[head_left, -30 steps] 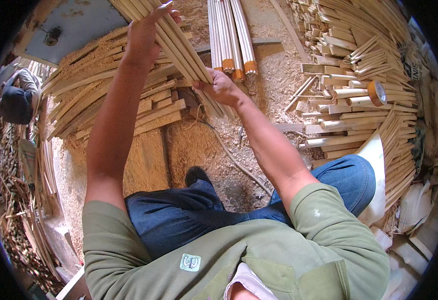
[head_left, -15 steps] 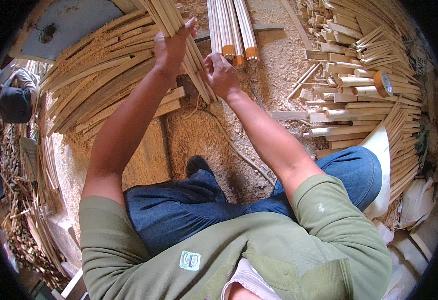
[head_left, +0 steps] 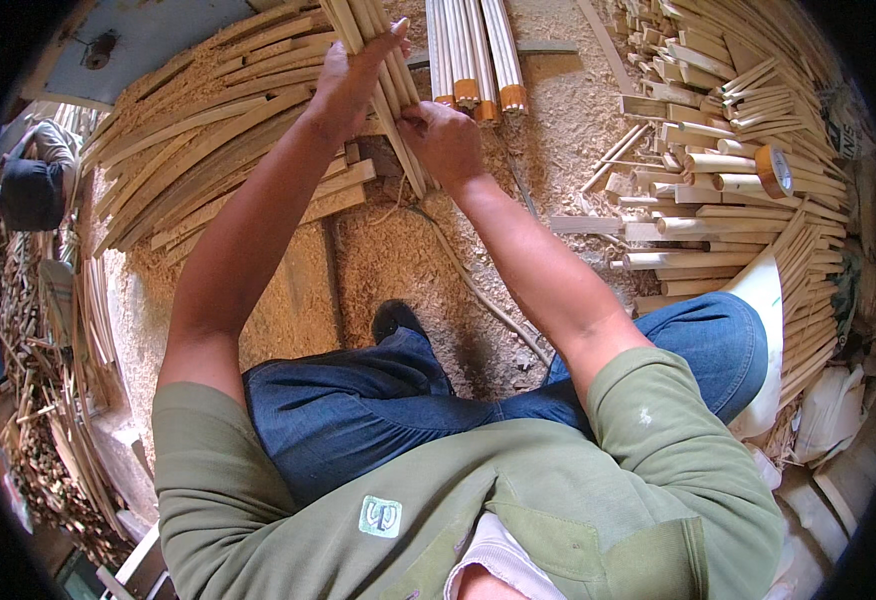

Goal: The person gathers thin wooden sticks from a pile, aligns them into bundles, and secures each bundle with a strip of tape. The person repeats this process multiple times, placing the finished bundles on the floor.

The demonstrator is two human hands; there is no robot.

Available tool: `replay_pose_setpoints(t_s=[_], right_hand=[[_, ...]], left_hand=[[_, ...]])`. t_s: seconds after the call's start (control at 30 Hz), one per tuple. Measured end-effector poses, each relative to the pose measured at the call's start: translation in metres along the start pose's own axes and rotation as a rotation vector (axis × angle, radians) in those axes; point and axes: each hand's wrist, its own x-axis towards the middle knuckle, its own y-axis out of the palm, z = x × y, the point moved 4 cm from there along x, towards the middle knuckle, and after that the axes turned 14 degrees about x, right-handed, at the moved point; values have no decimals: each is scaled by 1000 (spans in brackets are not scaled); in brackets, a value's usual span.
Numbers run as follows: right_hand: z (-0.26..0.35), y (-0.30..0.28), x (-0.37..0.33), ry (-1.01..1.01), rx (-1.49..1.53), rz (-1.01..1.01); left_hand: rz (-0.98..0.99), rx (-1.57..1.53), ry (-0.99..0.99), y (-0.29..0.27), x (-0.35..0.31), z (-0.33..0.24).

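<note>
A loose bunch of long, pale wooden sticks (head_left: 394, 90) slants through both my hands, its far end running out past the top of the picture. My left hand (head_left: 356, 72) is closed around the bunch higher up. Lower down, my right hand (head_left: 443, 138) grips the same sticks near their near ends, fingers bent against their right side. Beyond my right hand lie several bundles of round sticks (head_left: 466, 55), their near ends bound with orange-brown tape. How many sticks my palms cover is hidden.
Rough wood strips (head_left: 213, 140) are heaped at left. On the right, a tall stack of cut sticks (head_left: 698, 225) carries a tape roll (head_left: 773, 171). A cord (head_left: 468, 285) crosses the sawdust-covered floor. Another person in a dark cap (head_left: 33, 195) is at far left.
Both hands and the bunch have shifted slightly within the picture. My right hand has turned a little and its fingers now lie closer on the sticks.
</note>
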Motion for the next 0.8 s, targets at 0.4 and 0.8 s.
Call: replay_pose_setpoints(t_s=[0.4, 0.8], right_hand=[[7, -1, 10, 113, -158, 106], [-3, -4, 6, 197, 408, -21]], left_hand=[[71, 94, 92, -2, -6, -9], [57, 26, -16, -13, 5, 16]])
